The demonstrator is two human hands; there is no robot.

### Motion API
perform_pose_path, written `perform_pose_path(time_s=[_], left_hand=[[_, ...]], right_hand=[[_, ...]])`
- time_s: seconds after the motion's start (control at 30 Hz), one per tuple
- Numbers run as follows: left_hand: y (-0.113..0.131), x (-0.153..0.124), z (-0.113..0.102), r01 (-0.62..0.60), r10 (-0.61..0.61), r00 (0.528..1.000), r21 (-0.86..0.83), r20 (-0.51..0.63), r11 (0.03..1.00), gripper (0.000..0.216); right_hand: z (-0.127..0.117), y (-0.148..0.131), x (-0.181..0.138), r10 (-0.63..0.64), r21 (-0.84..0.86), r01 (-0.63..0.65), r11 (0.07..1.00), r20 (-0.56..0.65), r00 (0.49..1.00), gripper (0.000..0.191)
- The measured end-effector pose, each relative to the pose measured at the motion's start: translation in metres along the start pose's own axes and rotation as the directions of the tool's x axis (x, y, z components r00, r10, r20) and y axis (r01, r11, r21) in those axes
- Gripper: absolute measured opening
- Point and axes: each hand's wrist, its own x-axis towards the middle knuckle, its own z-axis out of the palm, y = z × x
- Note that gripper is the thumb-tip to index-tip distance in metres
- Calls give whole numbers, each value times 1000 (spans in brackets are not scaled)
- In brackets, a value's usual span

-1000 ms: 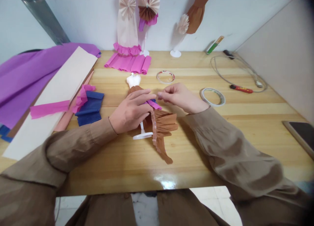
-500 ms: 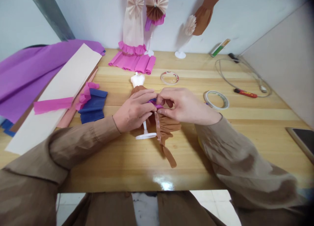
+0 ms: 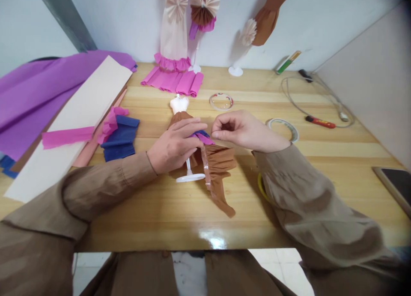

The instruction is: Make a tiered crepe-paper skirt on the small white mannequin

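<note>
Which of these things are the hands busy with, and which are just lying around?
Seemingly in use:
White dress form, under the left hand
Gathered brown paper
Pink paper between the left hand and right hand

Probably just lying around:
Phone at the right edge
Cable
Green-and-yellow tool by the wall

Bust (image 3: 179,104), round base (image 3: 190,177): white. Skirt (image 3: 180,117), pleated ruffle (image 3: 223,159): brown. Small scrap (image 3: 204,138) by ruffle: magenta. Sleeves (image 3: 109,186): dull brown. Table (image 3: 154,221): yellowish, wood-grain stripes. Big sheet (image 3: 58,94): purple. Long sheet (image 3: 85,101): cream. Strip (image 3: 69,137) across it: hot pink. Folded piece (image 3: 120,138): navy. Pleated roll (image 3: 173,81): pink. Rear dress (image 3: 174,39): cream, pink hem. Pleated fan (image 3: 205,4): cream, brown lower part.
</note>
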Motion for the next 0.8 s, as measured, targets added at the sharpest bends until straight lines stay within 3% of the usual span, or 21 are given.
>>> perform_pose_path(time_s=[0.2, 0.47, 0.63, 0.8], left_hand=[[1, -1, 0, 16, -16, 1000, 0, 2, 1000, 19], [1, -2, 1, -38, 38, 999, 50, -2, 998, 19], [2, -2, 2, -5, 5, 1000, 36, 1, 999, 16], [6, 0, -2, 35, -35, 999, 85, -1, 996, 15]], right_hand=[[9, 0, 2, 19, -135, -21, 991, -21, 1000, 13], [10, 9, 6, 115, 11, -115, 993, -102, 988, 16], [10, 12, 9, 149, -143, -179, 973, -200, 968, 15], [14, 7, 8, 55, -312, -141, 940, -268, 962, 15]])
